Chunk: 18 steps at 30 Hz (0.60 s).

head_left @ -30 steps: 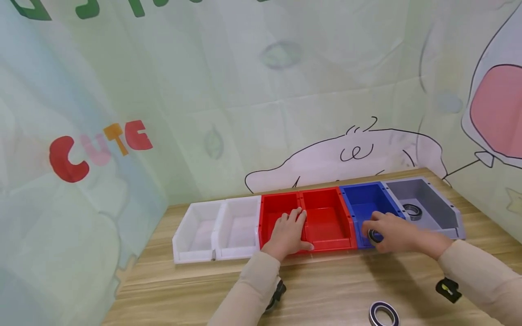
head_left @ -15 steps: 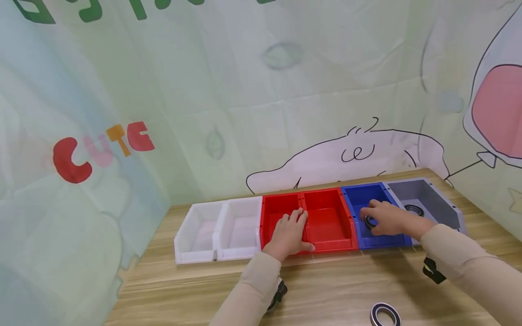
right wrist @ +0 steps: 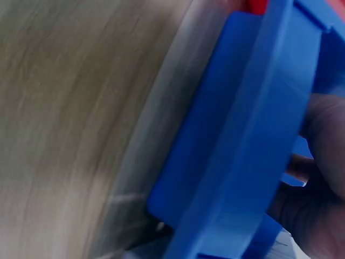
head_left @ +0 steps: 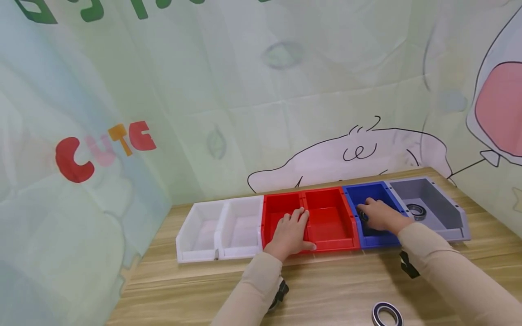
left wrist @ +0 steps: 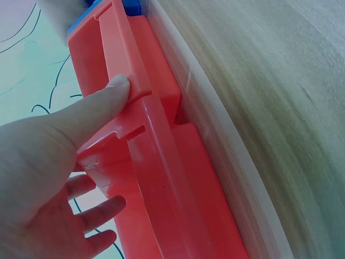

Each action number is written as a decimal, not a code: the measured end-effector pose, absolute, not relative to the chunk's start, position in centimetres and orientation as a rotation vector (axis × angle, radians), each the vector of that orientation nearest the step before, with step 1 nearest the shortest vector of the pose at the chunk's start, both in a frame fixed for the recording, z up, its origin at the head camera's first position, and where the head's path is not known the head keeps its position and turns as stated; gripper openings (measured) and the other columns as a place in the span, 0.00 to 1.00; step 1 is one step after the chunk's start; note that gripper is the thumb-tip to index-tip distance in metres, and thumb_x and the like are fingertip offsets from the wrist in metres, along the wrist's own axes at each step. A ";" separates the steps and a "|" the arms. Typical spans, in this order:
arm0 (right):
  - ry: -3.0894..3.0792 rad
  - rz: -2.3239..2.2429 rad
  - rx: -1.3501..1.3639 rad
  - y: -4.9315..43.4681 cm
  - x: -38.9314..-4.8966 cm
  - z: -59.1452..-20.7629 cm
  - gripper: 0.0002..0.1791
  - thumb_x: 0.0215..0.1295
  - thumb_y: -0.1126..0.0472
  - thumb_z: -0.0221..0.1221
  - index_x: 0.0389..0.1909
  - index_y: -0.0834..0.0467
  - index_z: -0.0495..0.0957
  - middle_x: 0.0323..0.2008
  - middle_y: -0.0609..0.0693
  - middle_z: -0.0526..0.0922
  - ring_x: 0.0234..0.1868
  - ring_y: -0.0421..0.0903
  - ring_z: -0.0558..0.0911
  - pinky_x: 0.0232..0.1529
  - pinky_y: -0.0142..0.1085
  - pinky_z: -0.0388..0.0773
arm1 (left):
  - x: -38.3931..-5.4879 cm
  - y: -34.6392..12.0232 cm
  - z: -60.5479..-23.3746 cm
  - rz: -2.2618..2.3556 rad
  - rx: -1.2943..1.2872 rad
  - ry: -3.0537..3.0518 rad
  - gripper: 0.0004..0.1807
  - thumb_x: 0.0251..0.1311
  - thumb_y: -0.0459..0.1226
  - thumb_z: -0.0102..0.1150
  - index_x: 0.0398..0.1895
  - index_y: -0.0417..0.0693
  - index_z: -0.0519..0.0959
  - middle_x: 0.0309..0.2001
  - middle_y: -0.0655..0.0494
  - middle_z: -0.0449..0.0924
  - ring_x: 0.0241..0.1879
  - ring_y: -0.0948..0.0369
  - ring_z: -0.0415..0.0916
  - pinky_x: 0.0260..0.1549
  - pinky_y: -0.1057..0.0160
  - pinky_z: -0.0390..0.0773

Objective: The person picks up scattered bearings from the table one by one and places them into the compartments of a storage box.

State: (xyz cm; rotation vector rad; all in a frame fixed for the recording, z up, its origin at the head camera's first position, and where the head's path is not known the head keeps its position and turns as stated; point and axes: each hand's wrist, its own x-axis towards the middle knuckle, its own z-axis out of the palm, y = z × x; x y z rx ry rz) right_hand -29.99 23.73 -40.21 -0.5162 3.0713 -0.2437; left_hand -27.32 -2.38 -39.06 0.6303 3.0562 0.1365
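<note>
In the head view my right hand (head_left: 379,214) reaches down inside the blue bin (head_left: 369,241). It pinches a ring-shaped ball bearing (head_left: 363,217), which is partly hidden by the fingers. The right wrist view shows the fingers (right wrist: 326,141) behind the blue front wall; the bearing is out of sight there. My left hand (head_left: 287,232) rests over the divider between two red bins (head_left: 330,244). Its thumb touches the front rim in the left wrist view, and the other fingers are loosely bent, holding nothing.
A second bearing (head_left: 417,211) lies in the grey bin (head_left: 444,234) at the right. Another bearing (head_left: 387,314) lies on the wooden table (head_left: 326,290) near the front. Two white bins (head_left: 238,228) stand at the left end of the row. A printed curtain (head_left: 212,99) hangs behind.
My right hand has moved forward and left, from the blue bin's front edge to deeper inside it, with the bearing. The left hand stays where it was.
</note>
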 end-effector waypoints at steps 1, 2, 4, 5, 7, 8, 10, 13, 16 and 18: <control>3.068 -0.249 -0.506 23.8 -30.1 -40.4 0.25 0.51 0.68 0.59 0.53 0.68 0.72 0.48 0.71 0.72 0.46 0.67 0.74 0.50 0.60 0.71 | -27.3 -2.4 -39.1 0.136 0.629 3.057 0.53 0.40 0.54 0.70 0.70 0.56 0.53 0.69 0.57 0.54 0.63 0.54 0.59 0.62 0.54 0.66; 3.064 -0.253 -0.498 23.9 -30.2 -40.6 0.24 0.52 0.68 0.58 0.53 0.68 0.72 0.48 0.72 0.72 0.46 0.67 0.74 0.50 0.60 0.71 | -27.3 -2.4 -39.1 0.135 0.629 3.057 0.53 0.40 0.54 0.70 0.70 0.57 0.53 0.69 0.57 0.54 0.63 0.54 0.59 0.61 0.54 0.66; 3.055 -0.253 -0.493 23.9 -30.4 -41.0 0.23 0.53 0.69 0.57 0.53 0.68 0.72 0.47 0.71 0.73 0.46 0.66 0.75 0.50 0.59 0.72 | -27.2 -2.4 -39.1 0.135 0.627 3.056 0.53 0.40 0.53 0.70 0.70 0.57 0.53 0.69 0.57 0.54 0.63 0.54 0.60 0.61 0.54 0.67; 3.049 -0.253 -0.490 23.9 -30.5 -41.1 0.22 0.54 0.69 0.57 0.53 0.68 0.72 0.47 0.71 0.73 0.45 0.66 0.75 0.49 0.59 0.72 | -27.2 -2.4 -39.1 0.137 0.627 3.053 0.53 0.40 0.53 0.70 0.70 0.57 0.53 0.69 0.57 0.54 0.63 0.54 0.60 0.61 0.54 0.67; 3.042 -0.239 -0.485 23.9 -30.7 -41.4 0.21 0.55 0.69 0.55 0.52 0.68 0.73 0.45 0.70 0.74 0.45 0.64 0.76 0.49 0.57 0.73 | -27.0 -2.5 -39.2 0.147 0.632 3.043 0.53 0.40 0.53 0.70 0.70 0.57 0.54 0.69 0.58 0.54 0.62 0.55 0.60 0.60 0.55 0.68; 3.040 -0.232 -0.479 23.9 -30.7 -41.5 0.21 0.55 0.69 0.55 0.52 0.68 0.73 0.45 0.70 0.75 0.44 0.63 0.77 0.49 0.57 0.73 | -26.9 -2.5 -39.2 0.149 0.636 3.040 0.53 0.40 0.53 0.70 0.70 0.57 0.54 0.69 0.58 0.54 0.62 0.55 0.60 0.60 0.55 0.68; 3.043 -0.219 -0.475 23.9 -30.7 -41.6 0.20 0.55 0.69 0.55 0.51 0.68 0.74 0.44 0.69 0.76 0.44 0.63 0.77 0.49 0.57 0.73 | -26.8 -2.5 -39.2 0.159 0.644 3.038 0.53 0.40 0.53 0.70 0.70 0.57 0.54 0.69 0.58 0.54 0.62 0.55 0.61 0.60 0.55 0.69; 3.057 -0.218 -0.487 24.0 -30.7 -41.6 0.20 0.55 0.69 0.55 0.50 0.68 0.74 0.45 0.70 0.76 0.46 0.64 0.77 0.50 0.57 0.73 | -26.9 -2.6 -39.3 0.164 0.647 3.048 0.53 0.39 0.53 0.71 0.70 0.57 0.54 0.69 0.58 0.55 0.61 0.56 0.61 0.59 0.55 0.70; 3.072 -0.256 -0.494 24.0 -30.5 -41.4 0.21 0.56 0.68 0.54 0.52 0.69 0.72 0.49 0.72 0.74 0.50 0.66 0.75 0.52 0.58 0.71 | -27.1 -2.7 -39.2 0.184 0.642 3.057 0.53 0.39 0.53 0.71 0.70 0.57 0.54 0.69 0.58 0.55 0.61 0.56 0.61 0.58 0.55 0.70; 3.084 -0.281 -0.505 23.9 -30.2 -41.2 0.23 0.56 0.67 0.54 0.54 0.70 0.70 0.50 0.73 0.73 0.51 0.68 0.74 0.53 0.58 0.70 | -27.2 -2.8 -39.1 0.199 0.645 3.056 0.52 0.39 0.53 0.71 0.69 0.57 0.55 0.69 0.58 0.55 0.61 0.56 0.61 0.58 0.55 0.70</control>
